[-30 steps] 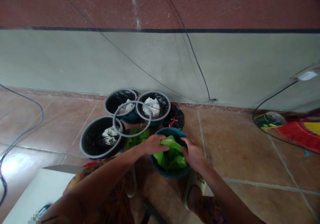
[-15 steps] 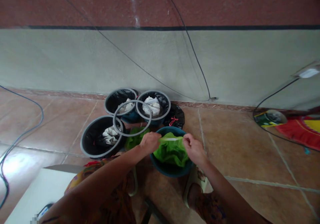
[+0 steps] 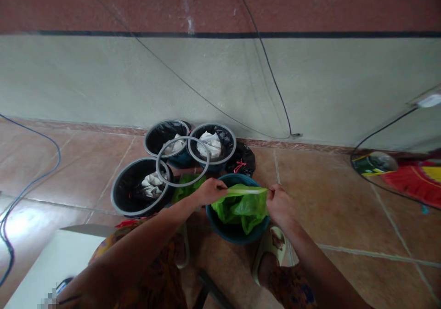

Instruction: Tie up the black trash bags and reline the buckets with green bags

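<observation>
A green plastic bag [image 3: 239, 208] hangs down into a blue-green bin [image 3: 227, 238] that stands between my feet. My left hand [image 3: 211, 191] pinches the bag's top edge above the bin's left side. At the other end of that edge, my right hand [image 3: 279, 204] is closed on the bag over the bin's right rim. The edge is drawn straight between both hands. A loose grey ring [image 3: 161, 173] rests across the neighbouring bins, and more green plastic [image 3: 186, 187] lies beneath it.
Three bins with black liners and white crumpled contents stand on the left: a near bin [image 3: 120, 199], a back bin [image 3: 149, 150] and a bin by the wall [image 3: 231, 150]. A tied black bag [image 3: 246, 155] sits beside them. Cables run along the wall; a green tin [image 3: 374, 163] lies right.
My right hand has moved to the right and my left hand slightly right. The bag's edge between them is stretched wider.
</observation>
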